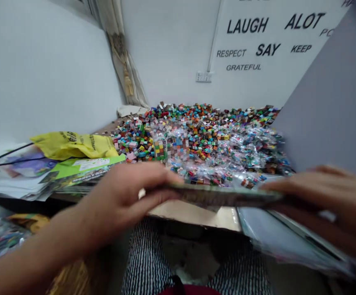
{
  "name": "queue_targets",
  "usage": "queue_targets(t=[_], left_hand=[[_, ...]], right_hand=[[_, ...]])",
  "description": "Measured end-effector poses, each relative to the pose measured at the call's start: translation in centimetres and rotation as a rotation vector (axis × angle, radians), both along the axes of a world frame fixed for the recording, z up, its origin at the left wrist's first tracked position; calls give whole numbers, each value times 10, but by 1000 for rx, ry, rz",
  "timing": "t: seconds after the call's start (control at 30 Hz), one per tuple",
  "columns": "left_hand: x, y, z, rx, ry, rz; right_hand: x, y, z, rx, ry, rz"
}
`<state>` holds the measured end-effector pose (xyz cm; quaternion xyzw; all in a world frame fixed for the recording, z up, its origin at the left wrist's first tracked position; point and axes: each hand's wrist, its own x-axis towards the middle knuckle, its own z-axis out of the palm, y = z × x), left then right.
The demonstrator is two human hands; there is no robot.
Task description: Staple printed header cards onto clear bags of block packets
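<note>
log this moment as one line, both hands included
left hand: holds thin flat item | right hand: holds its other end | beyond: small colourful bricks, piled | view: blurred, item's face unseen

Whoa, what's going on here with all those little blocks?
A person is holding a thin flat thing edge-on, with the left hand at one end and the right hand at the other. It's too blurry to tell exactly what it is. Beyond it lies a big heap of colorful little blocks, some in clear plastic. A yellow bag lies off to the left, near some papers.
</note>
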<state>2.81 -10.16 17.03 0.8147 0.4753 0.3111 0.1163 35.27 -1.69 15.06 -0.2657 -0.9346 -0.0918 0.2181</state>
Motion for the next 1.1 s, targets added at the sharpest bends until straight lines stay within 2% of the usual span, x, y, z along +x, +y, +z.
queue_targets(t=[0.07,0.1,0.2,0.33,0.43,0.5,0.6,0.7,0.83,0.93,1.0,1.1], left_hand=[[6,29,31,39,41,33],[11,47,43,34,53,32],[35,105,64,-45,73,-44],[77,169,71,-194,135,-141],[96,192,69,-218,215,-169],[98,197,67,-220,263,-148],[87,197,66,-260,276,-76],[63,194,69,-336,219,-27],[17,181,63,-390,154,-63],[-20,160,42,-344,86,-66],[-38,145,20,-322,21,-33],[-52,132,-19,-315,-130,19]], right_hand=[[3,24,25,45,11,-73],[6,36,34,1,19,-118],[17,67,41,-285,84,-268],[37,88,17,-701,241,-298],[47,95,-11,-883,327,-265],[49,97,-27,-937,341,-232],[42,100,-47,-969,341,-222],[30,99,-58,-989,386,-242],[12,100,-63,-1031,420,-132],[1,105,-63,-970,378,-74],[-4,108,-62,-934,337,-55],[-12,108,-56,-918,275,-43]])
